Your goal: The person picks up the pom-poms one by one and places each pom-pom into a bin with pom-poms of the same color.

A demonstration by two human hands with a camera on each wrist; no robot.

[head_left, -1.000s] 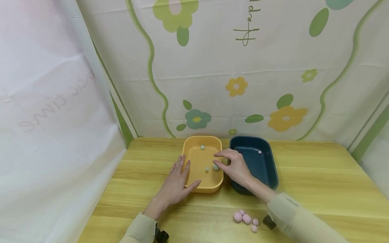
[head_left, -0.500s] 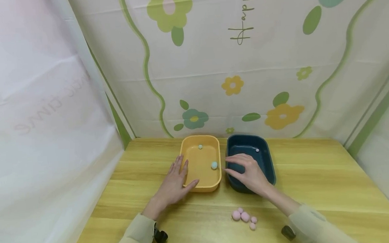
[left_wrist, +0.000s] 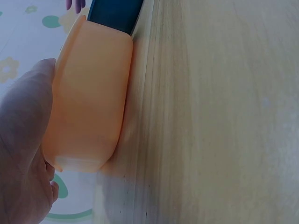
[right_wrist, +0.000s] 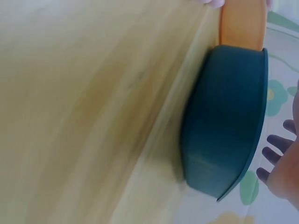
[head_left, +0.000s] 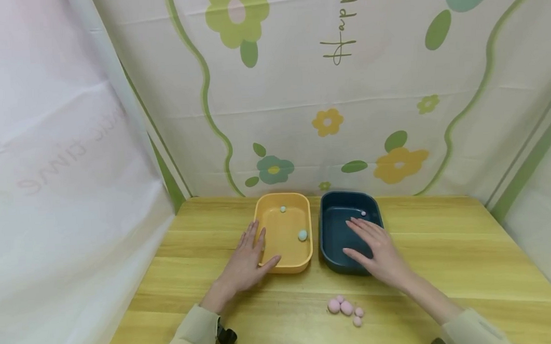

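Yellow tray: it stands upright on the desk (head_left: 448, 256), near the lower middle of the head view; in this yellow tray (head_left: 281, 248) lie two pale green balls, a smaller green ball (head_left: 283, 209) near the far end and a larger green ball (head_left: 302, 235) by the right wall.
Blue tray: this dark blue tray (head_left: 333, 234) is just beside, to the right; one small, very pale ball (head_left: 363, 213) lies in its upper right part.
Pink balls: five pink balls (head_left: 346, 307) lie close together on the desk, below the blue tray.
Left hand: the left hand (head_left: 245, 263) rests on the left rim and lower left corner of the yellow tray; its grip is apart, with fingers spread.
Right hand: the right hand (head_left: 381, 255) is above the blue tray and hides its lower right part; its grip is apart.
Writing: on the flowered cloth (head_left: 381, 57), sideways letters read "Happ", cut by the upper edge; on the white cloth (head_left: 44, 127) at left, a faint mirrored "time" can be read.
Left wrist: a black device (head_left: 226, 336) sits by the sleeve (head_left: 192, 332).
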